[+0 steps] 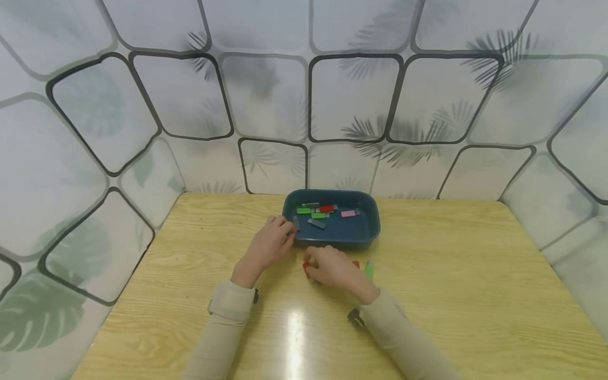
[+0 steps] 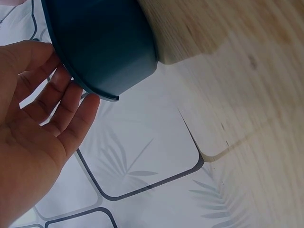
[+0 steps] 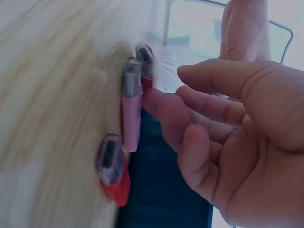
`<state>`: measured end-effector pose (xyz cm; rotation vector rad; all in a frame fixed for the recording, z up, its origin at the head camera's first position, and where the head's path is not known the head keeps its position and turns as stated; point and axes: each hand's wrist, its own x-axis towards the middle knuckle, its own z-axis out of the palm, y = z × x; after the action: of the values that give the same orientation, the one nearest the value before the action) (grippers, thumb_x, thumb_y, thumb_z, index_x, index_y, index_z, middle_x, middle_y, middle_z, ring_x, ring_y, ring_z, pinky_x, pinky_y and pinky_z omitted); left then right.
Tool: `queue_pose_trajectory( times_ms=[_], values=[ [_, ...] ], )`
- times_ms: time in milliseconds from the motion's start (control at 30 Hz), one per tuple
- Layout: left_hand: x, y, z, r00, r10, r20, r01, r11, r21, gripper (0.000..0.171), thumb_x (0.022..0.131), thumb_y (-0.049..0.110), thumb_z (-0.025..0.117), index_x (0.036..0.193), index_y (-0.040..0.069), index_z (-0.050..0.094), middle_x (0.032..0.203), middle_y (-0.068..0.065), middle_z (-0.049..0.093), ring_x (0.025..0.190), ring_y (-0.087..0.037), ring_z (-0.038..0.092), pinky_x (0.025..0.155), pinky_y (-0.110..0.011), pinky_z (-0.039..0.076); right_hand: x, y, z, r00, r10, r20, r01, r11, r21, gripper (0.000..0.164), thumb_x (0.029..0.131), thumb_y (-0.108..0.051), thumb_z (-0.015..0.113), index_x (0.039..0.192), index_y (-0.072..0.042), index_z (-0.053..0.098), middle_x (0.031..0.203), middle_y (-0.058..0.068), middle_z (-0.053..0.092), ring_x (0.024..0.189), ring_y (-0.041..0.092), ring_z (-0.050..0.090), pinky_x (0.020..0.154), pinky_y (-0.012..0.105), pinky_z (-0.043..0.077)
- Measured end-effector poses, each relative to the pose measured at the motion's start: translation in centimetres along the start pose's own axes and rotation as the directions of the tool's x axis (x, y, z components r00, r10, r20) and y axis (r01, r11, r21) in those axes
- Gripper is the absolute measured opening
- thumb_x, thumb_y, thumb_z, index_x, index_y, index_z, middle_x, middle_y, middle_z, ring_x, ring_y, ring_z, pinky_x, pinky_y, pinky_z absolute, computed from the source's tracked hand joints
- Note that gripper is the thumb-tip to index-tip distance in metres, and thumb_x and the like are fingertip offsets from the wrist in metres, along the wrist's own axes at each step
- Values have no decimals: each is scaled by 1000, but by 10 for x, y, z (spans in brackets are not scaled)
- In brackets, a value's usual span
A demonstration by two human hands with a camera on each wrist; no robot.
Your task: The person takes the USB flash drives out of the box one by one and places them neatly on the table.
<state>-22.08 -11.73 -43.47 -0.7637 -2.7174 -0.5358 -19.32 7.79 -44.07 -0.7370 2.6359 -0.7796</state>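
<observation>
At the near left corner of a dark blue bin (image 1: 339,244), my left hand (image 1: 271,240) rests its loosely bent fingers on the rim (image 2: 78,83), beside a grey flash drive (image 1: 296,224). My right hand (image 1: 332,268) hovers low over the table before the bin, thumb apart from the fingers. In the right wrist view, its index finger reaches a red flash drive (image 3: 147,80). A pink flash drive (image 3: 131,118) and a second red flash drive (image 3: 116,183) lie in a row with it; in the head view the right hand hides the pink one.
Several flash drives lie in the bin, among them green (image 1: 320,216), red (image 1: 326,209), pink (image 1: 348,214) and grey (image 1: 316,224) ones. A green flash drive (image 1: 369,269) lies on the wooden table (image 1: 451,295) right of the right hand. A patterned backdrop (image 1: 351,100) stands behind.
</observation>
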Motion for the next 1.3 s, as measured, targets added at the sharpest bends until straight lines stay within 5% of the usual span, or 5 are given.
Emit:
queue_pose_trajectory(
  times_ms=[600, 967, 1300],
  values=[
    [0, 1, 0, 1000, -4, 0, 4, 1000, -7, 6, 96, 10, 64, 99, 9, 68, 99, -6, 61, 97, -24, 52, 78, -39, 53, -13, -2, -16, 999, 3, -46, -5, 1000, -29, 22, 93, -20, 67, 112, -9, 66, 73, -7, 64, 56, 8, 56, 55, 29, 46],
    [1, 1, -1, 1000, 10, -1, -10, 1000, -15, 7, 96, 10, 63, 100, 9, 69, 101, -6, 61, 99, -25, 52, 79, -39, 53, -24, -3, -30, 994, 11, -111, -9, 1000, 17, 22, 95, -21, 67, 114, -11, 67, 91, -2, 70, 62, 8, 60, 66, 32, 51],
    [-1, 1, 1, 1000, 13, -20, -14, 1000, -16, 7, 95, 10, 65, 99, 8, 70, 98, -7, 62, 95, -25, 52, 74, -39, 53, -36, 2, -64, 963, -33, -266, 31, 999, -12, 17, 95, -21, 66, 109, -11, 68, 93, -1, 72, 81, 12, 65, 71, 33, 54]
  ],
)
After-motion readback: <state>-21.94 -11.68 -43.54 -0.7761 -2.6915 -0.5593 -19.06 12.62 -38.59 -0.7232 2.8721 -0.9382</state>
